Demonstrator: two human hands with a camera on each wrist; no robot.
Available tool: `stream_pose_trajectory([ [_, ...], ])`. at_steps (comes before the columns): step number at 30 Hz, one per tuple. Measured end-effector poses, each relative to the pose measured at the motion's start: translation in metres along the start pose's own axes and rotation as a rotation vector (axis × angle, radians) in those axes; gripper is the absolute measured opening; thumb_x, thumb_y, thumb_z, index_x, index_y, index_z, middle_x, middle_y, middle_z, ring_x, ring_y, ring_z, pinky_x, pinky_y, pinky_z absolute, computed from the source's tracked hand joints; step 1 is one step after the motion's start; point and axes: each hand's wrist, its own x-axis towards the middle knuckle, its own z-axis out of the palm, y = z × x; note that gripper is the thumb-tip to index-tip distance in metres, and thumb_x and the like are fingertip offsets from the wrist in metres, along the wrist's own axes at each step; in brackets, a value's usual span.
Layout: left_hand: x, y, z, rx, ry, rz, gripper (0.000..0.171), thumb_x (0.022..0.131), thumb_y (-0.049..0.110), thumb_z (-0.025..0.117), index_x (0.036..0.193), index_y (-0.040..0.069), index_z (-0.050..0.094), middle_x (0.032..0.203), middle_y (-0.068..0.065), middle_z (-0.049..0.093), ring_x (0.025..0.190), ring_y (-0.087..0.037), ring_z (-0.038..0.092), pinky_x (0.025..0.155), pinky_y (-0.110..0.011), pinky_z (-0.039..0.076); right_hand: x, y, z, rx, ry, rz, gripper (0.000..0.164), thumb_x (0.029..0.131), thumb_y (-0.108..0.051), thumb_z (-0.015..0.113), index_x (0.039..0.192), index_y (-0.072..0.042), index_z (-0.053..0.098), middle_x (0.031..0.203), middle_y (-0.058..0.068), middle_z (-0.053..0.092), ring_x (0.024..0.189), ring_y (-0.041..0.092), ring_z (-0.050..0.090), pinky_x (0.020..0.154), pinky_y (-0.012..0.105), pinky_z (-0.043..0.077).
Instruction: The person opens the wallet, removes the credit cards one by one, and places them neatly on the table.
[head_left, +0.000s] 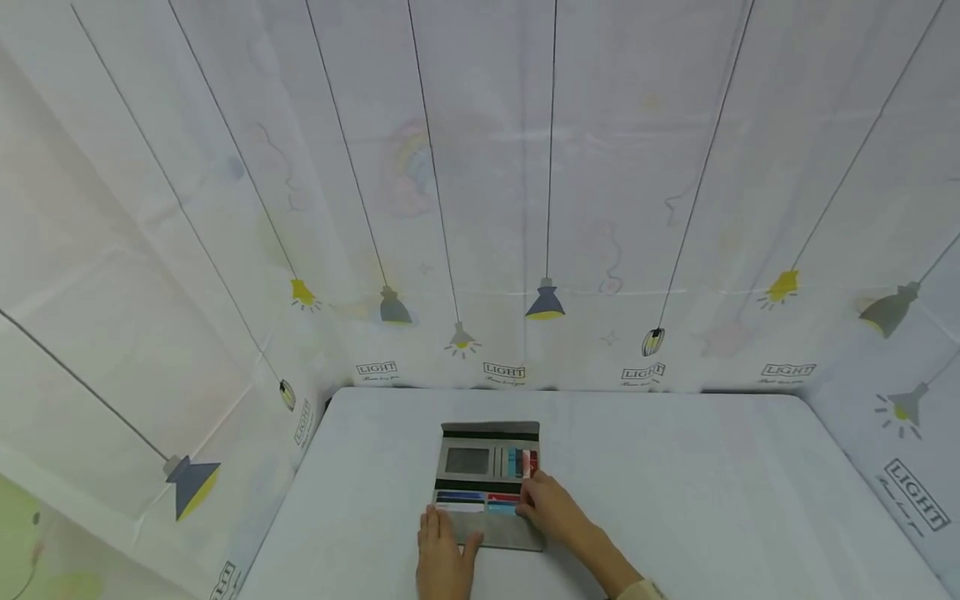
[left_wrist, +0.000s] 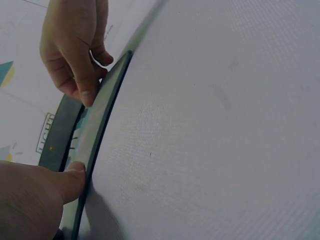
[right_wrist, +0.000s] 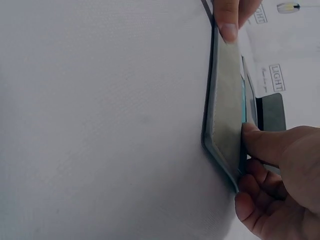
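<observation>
An unfolded grey wallet (head_left: 491, 531) with dark bands lies on the white table, a clear window in its upper panel. Several cards sit in its slots, among them a red card (head_left: 502, 497) and a light blue card (head_left: 501, 508). My left hand (head_left: 442, 554) rests on the lower left corner, its fingers straight and its thumb (left_wrist: 75, 175) pressing the bottom panel. At the right edge, my right hand (head_left: 555, 508) has its fingers curled and its thumb (right_wrist: 252, 137) against the blue card, which it seems to pinch; the fingertips partly hide the contact.
The white table (head_left: 675, 475) extends around the wallet on all sides. Behind it and at both sides hangs a pale curtain (head_left: 480, 208) printed with lamps and the word LIGHT. More cards (head_left: 517, 461) stand in the upper panel's right slots.
</observation>
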Motion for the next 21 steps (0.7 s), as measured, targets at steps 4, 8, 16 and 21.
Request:
stream_pose_trajectory([
  [4,-0.0005,-0.0009,-0.0007,-0.006,0.008,0.000,0.080,0.083,0.042,0.079,0.135,-0.013,0.053,0.150,-0.031,0.044,0.141,-0.048,0.041,0.113,-0.060,0.037,-0.0009,-0.0027,-0.0003,-0.007,-0.003,-0.018,0.018,0.089,-0.017,0.076,0.082,-0.016,0.059,0.081,-0.006,0.050,0.073,0.006,0.043,0.060,0.023,0.040],
  [8,-0.0008,-0.0012,-0.0006,0.004,0.016,0.008,0.080,0.082,0.042,0.079,0.134,-0.013,0.053,0.149,-0.031,0.045,0.140,-0.047,0.042,0.113,-0.060,0.038,0.0005,-0.0040,-0.0017,-0.013,-0.011,-0.025,0.018,0.089,-0.018,0.076,0.083,-0.015,0.059,0.081,-0.005,0.051,0.072,0.006,0.043,0.060,0.024,0.041],
  [16,-0.0025,-0.0028,0.0024,0.015,0.014,0.010,0.087,0.081,0.048,0.079,0.136,-0.013,0.051,0.151,-0.030,0.044,0.141,-0.048,0.041,0.113,-0.060,0.039,0.0046,0.0000,0.0038,-0.035,-0.034,-0.006,0.021,0.090,-0.026,0.074,0.083,-0.016,0.057,0.080,-0.005,0.050,0.073,0.008,0.044,0.061,0.025,0.040],
  [21,-0.0027,-0.0021,0.0025,0.019,0.006,0.003,0.092,0.080,0.052,0.079,0.138,-0.013,0.050,0.151,-0.031,0.043,0.141,-0.049,0.040,0.112,-0.060,0.040,0.0054,0.0031,0.0071,-0.069,-0.023,-0.007,0.021,0.091,-0.027,0.073,0.083,-0.016,0.057,0.080,-0.006,0.049,0.074,0.008,0.044,0.062,0.025,0.041],
])
